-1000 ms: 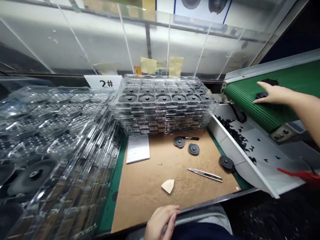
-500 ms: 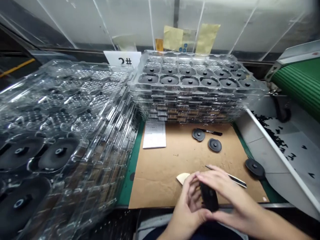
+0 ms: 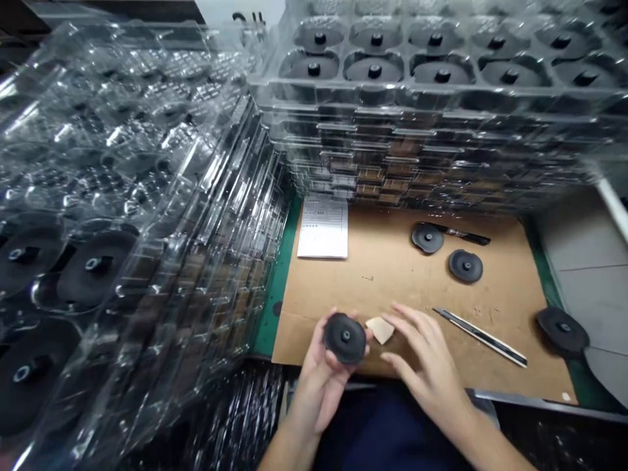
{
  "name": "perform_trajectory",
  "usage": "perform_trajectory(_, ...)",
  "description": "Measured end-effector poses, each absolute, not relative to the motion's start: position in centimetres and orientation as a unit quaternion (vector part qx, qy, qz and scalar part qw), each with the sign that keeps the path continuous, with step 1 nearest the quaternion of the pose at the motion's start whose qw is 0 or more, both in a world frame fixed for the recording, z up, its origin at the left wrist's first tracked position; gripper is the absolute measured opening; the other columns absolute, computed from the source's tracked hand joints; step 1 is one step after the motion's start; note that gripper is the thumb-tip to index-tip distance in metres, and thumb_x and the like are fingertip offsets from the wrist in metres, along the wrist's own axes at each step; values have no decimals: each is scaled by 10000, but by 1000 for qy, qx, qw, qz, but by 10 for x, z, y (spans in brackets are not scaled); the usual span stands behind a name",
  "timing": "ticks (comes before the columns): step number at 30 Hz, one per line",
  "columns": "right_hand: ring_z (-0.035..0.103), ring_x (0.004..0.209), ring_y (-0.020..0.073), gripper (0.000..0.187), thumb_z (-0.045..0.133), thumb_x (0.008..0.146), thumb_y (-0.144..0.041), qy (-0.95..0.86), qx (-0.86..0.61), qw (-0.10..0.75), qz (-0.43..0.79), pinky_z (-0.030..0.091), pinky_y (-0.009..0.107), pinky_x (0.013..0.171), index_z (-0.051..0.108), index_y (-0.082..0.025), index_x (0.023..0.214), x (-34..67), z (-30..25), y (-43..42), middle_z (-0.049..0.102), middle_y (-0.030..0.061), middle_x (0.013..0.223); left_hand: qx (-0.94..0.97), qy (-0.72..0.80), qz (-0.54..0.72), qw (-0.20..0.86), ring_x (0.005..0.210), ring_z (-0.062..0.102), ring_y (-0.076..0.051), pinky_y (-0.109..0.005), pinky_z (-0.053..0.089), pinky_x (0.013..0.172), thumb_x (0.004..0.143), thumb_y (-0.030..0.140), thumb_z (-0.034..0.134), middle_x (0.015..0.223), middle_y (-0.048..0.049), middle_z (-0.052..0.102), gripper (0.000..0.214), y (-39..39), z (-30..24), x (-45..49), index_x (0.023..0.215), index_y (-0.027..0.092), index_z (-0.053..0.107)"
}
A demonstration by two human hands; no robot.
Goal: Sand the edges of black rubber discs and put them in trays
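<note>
My left hand [image 3: 321, 376] grips a round black disc [image 3: 345, 337] with a small centre hub, held face up at the near edge of the brown cardboard mat [image 3: 392, 288]. Just to its right my right hand [image 3: 424, 363] hovers with fingers spread, holding nothing, its fingertips beside a small beige wedge [image 3: 379, 329] lying on the mat. A slim utility knife [image 3: 483, 337] lies right of that hand.
Three more black discs [image 3: 427, 237] [image 3: 466, 265] [image 3: 562, 329] and a black pen [image 3: 466, 234] lie on the mat. A white paper slip [image 3: 323, 227] sits at the back left. Stacks of clear blister trays [image 3: 122, 216] [image 3: 432, 118] holding discs stand left and behind.
My right hand came back from the green conveyor with a disc. The disc has passed into my left hand and turned face up; my right hand let go. The view dropped closer to the bench.
</note>
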State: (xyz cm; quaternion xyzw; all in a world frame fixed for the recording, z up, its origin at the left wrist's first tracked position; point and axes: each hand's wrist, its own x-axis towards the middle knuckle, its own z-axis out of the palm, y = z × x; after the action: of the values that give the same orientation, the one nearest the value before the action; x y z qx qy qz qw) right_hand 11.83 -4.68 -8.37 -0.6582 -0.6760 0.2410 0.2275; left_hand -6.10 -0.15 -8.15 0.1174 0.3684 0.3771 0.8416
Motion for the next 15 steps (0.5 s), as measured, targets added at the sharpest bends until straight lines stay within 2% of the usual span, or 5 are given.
perform_trajectory(4,460,1080,336,417,542,857,-278,-685,-689,144,186,411,550,878,507,-255,1272,117,-114,-47,451,136,1315,130,371,419,818,1178,537,-295,-449,343,1062,727,413,694,1376,-93,480,553,12,-91,-64,1228,294,493)
perform_trajectory(7,509,994,277,356,429,886,-165,-678,-672,182,234,447,468,855,550,-196,1219,120,-122,-37,549,143,1128,126,377,435,808,1211,509,-296,-466,289,1092,743,386,688,1354,-111,499,563,19,-100,-59,1247,286,459)
perform_trajectory(11,591,813,179,283,433,905,-232,-606,-662,247,365,501,308,728,539,-198,1165,131,-105,-7,628,63,947,126,378,460,793,1207,515,-286,-487,297,1079,742,326,702,1327,-97,522,530,21,-115,-50,1210,308,453)
perform_trajectory(13,605,727,149,237,458,896,-256,-548,-657,275,438,497,259,641,551,-203,1107,131,-94,10,651,31,909,132,381,465,788,1200,523,-274,-456,325,1068,739,293,708,1318,-99,530,512,21,-119,-47,1191,291,468)
perform_trajectory(15,614,724,152,193,477,886,-258,-527,-653,295,457,489,252,619,579,-201,1039,124,-86,22,664,26,899,134,390,469,781,1208,517,-250,-390,365,1047,753,259,697,1306,-111,541,491,21,-122,-46,1191,270,477)
